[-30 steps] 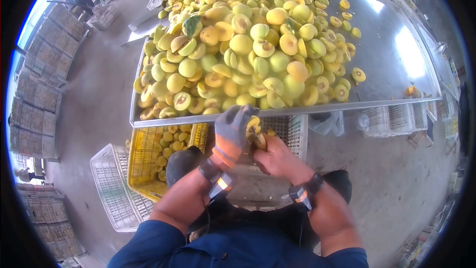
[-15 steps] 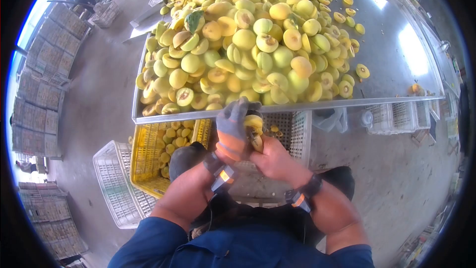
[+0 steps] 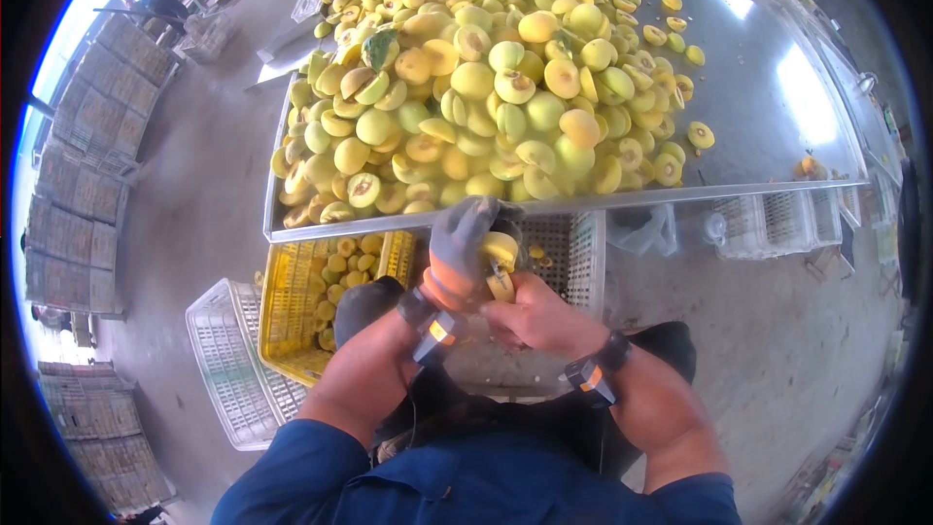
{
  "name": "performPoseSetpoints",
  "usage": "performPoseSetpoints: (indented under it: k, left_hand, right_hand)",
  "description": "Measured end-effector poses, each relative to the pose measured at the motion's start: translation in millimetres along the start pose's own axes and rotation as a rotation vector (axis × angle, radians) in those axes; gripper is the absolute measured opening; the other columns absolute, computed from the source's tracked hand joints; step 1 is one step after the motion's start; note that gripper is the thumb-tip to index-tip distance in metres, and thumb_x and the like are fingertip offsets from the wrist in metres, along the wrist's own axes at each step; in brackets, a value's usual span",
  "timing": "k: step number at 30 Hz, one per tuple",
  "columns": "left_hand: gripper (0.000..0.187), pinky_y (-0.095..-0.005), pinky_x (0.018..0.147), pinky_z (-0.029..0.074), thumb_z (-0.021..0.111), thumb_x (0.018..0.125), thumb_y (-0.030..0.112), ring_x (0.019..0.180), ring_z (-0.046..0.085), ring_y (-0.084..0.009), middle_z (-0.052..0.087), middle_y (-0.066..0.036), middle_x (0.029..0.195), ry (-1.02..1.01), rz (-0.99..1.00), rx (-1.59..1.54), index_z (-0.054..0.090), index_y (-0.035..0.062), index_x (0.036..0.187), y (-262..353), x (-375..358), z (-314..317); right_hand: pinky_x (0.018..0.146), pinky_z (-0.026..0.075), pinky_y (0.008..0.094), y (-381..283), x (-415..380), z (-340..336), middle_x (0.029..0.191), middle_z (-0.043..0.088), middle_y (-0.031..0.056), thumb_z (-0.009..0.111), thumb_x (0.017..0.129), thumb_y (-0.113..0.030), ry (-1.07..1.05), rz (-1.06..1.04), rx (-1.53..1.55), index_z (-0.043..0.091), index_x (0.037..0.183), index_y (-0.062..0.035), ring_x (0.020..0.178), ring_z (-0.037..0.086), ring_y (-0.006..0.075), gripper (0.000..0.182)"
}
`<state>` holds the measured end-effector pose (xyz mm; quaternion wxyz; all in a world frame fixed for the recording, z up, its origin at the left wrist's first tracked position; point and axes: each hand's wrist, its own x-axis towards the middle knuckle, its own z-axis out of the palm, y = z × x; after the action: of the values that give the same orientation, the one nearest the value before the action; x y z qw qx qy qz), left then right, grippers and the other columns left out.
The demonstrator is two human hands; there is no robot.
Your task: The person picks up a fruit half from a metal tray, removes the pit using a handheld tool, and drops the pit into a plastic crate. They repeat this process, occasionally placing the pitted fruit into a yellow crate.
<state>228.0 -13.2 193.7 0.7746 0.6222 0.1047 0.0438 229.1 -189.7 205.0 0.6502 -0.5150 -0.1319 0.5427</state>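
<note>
My left hand (image 3: 461, 251), in a grey and orange glove, is closed around a yellow peach half (image 3: 500, 250) just below the near edge of the metal table. Bare, my right hand (image 3: 540, 315) grips a small tool (image 3: 501, 286) with a pale yellowish part, its upper end against or very close to the fruit. The tool's working end is hidden, so its exact kind cannot be made out. Past my hands, a large heap of halved peaches (image 3: 476, 80) covers much of the table, several with brown pits or pit hollows showing.
The metal table (image 3: 748, 117) has a raised rim in front of me. Below it stand a yellow crate (image 3: 280, 306) of peach halves and a pale crate (image 3: 586, 267) with bits of fruit. White crates (image 3: 222, 345) sit to the left; more crates (image 3: 777, 224) are at right.
My right hand has shifted slightly down and turned, and the tool in it shows more upright. The left hand stays closed on the peach half. The view has shifted a little.
</note>
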Motion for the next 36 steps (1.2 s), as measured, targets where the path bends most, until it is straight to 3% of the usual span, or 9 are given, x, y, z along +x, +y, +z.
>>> performPoseSetpoints:
  k: [6,9,11,12,18,20,24,30,36]
  left_hand:
    - [0.029,-0.0305,0.075,0.057,0.063,0.109,0.023,0.085,0.07,-0.0126,0.079,-0.01,0.099,-0.01,0.121,0.087,0.077,-0.0032,0.113,8,-6,7]
    - [0.022,-0.032,0.08,0.059,0.064,0.107,0.014,0.089,0.071,-0.017,0.077,-0.009,0.103,0.177,0.467,0.42,0.076,0.0011,0.12,-27,18,-23]
    - [0.026,-0.0354,0.083,0.06,0.063,0.099,0.003,0.094,0.074,-0.0254,0.074,-0.011,0.108,0.24,0.294,0.135,0.075,0.0061,0.122,-3,8,-31]
    - [0.03,-0.0377,0.084,0.06,0.062,0.095,-0.001,0.096,0.074,-0.0289,0.074,-0.014,0.11,0.267,0.676,0.856,0.076,0.0061,0.121,9,3,-46]
    - [0.027,-0.037,0.089,0.06,0.064,0.098,-0.001,0.099,0.075,-0.0296,0.075,-0.014,0.11,0.482,0.514,0.723,0.076,0.0029,0.122,27,-34,-167]
    - [0.025,-0.0361,0.09,0.06,0.068,0.099,0.002,0.102,0.074,-0.0286,0.075,-0.013,0.113,0.594,0.284,0.234,0.076,0.0031,0.123,13,-43,-220]
    - [0.035,-0.0401,0.095,0.059,0.082,0.093,0.015,0.111,0.073,-0.0306,0.075,-0.014,0.122,0.723,0.353,1.214,0.077,0.0073,0.126,37,-60,-226]
    - [0.055,-0.0365,0.097,0.059,0.083,0.088,0.006,0.112,0.073,-0.024,0.071,-0.014,0.128,0.321,0.568,1.135,0.07,0.0091,0.141,72,22,-108]
    - [0.043,-0.0455,0.101,0.056,0.078,0.091,0.022,0.116,0.069,-0.0397,0.072,-0.017,0.13,0.122,0.411,1.431,0.073,0.0112,0.132,59,106,-71]
  right_hand:
    - [0.047,0.04,0.0313,0,-16,-2,0.064,0.051,-0.002,0.062,0.107,-0.014,-0.011,0.052,0.054,0.058,0.098,-0.0065,0.049,0.047,0.0099,0.013]
    - [0.05,0.039,0.0311,2,-20,-1,0.068,0.052,-0.001,0.061,0.107,-0.012,0.048,0.035,-0.006,0.058,0.105,-0.0057,0.052,0.047,0.0103,0.007]
    - [0.051,0.04,0.0328,11,-18,-9,0.07,0.055,0.0002,0.063,0.105,-0.015,0.1,0.004,-0.098,0.058,0.1,-0.0055,0.054,0.048,0.0119,0.012]
    - [0.051,0.041,0.0343,17,-11,-17,0.068,0.056,0.0018,0.065,0.104,-0.017,0.168,0.028,-0.293,0.059,0.098,-0.0041,0.052,0.05,0.0137,0.015]
    - [0.07,0.054,0.0432,41,-2,-35,0.078,0.067,0.0112,0.071,0.098,-0.026,0.337,-0.098,-0.596,0.064,0.098,0.003,0.071,0.066,0.0236,0.03]
    - [0.076,0.055,0.0453,41,-2,-38,0.083,0.07,0.015,0.072,0.097,-0.026,0.351,-0.063,-0.615,0.064,0.099,0.0034,0.079,0.069,0.029,0.03]
    - [0.082,0.056,0.0501,38,2,-31,0.09,0.073,0.0247,0.073,0.095,-0.027,0.397,-0.168,-0.77,0.065,0.1,0.0042,0.087,0.072,0.0424,0.033]
    - [0.087,0.055,0.0547,22,7,-24,0.097,0.072,0.0321,0.071,0.095,-0.028,0.444,-0.182,-0.878,0.063,0.104,0.0047,0.099,0.069,0.0525,0.035]
    - [0.09,0.055,0.0554,13,7,-27,0.1,0.072,0.0337,0.07,0.096,-0.026,0.47,-0.186,-0.801,0.063,0.107,0.005,0.103,0.069,0.0534,0.034]
